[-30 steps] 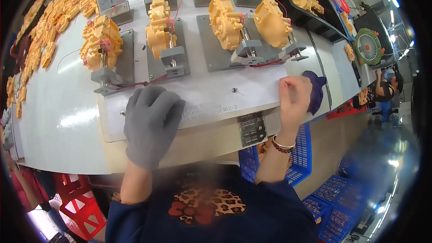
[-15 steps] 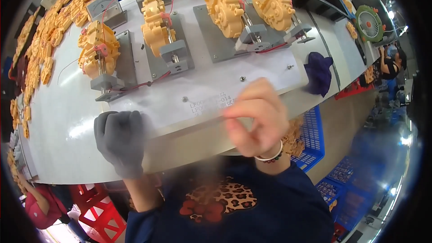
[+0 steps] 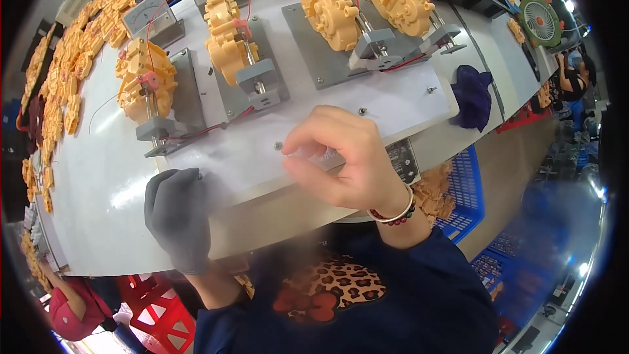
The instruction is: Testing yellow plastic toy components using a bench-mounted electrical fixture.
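Pinched narrow, the right hand's grip (image 3: 341,157) closes thumb and fingertips on a small clear strip, too blurred to name, low over the white panel (image 3: 406,95), likely for fine control. Left of that grip, the gloved left hand (image 3: 177,216) presses flat on the desk (image 3: 98,203) edge, holding nothing, seemingly as a brace. Beyond the grip, yellow gearbox housings (image 3: 226,33) sit clamped on grey fixtures (image 3: 259,82). Farther right lie a purple cloth (image 3: 473,95) and blue crates (image 3: 465,183).
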Motion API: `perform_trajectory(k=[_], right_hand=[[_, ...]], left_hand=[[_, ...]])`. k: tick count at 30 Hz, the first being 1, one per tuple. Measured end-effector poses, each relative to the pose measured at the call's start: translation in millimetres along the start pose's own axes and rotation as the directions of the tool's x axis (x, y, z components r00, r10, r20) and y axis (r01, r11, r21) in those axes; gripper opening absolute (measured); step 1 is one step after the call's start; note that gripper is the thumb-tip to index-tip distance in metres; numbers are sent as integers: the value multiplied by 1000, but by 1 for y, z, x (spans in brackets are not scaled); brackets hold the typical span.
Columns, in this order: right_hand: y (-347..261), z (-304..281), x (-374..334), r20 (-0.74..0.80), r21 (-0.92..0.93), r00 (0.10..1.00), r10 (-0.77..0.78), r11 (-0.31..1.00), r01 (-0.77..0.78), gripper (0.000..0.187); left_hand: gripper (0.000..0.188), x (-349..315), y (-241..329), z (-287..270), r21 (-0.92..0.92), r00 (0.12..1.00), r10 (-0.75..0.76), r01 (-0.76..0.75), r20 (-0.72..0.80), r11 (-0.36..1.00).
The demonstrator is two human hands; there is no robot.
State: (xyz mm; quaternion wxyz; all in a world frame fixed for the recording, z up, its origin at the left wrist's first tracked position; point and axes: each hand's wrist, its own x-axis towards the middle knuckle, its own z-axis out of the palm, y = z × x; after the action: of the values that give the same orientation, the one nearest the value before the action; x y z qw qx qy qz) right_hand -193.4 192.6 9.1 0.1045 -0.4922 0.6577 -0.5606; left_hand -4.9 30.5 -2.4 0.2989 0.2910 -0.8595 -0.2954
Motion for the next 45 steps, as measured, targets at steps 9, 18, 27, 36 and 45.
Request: perform_trajectory(k=[9,18,27,36,45], right_hand=[[0,0,0,18,-13,1000,16,1000,-16,10],[0,1,0,9,-26,1000,11,1000,-11,9],[-4,15,2,6,-28,998,-66,997,66,14],[-26,65,23,55,167,989,-140,977,129,60],[-25,85,36,91,392,968,-235,902,182,53]], left_hand=[[11,10,6,5,53,997,-46,49,-67,997],[17,11,6,4,23,993,-119,119,10,993],[17,9,2,2,89,1000,-11,13,-27,996],[24,39,-6,-30,26,995,94,-93,-26,995],[35,141,4,-37,-52,911,88,-73,402,996]])
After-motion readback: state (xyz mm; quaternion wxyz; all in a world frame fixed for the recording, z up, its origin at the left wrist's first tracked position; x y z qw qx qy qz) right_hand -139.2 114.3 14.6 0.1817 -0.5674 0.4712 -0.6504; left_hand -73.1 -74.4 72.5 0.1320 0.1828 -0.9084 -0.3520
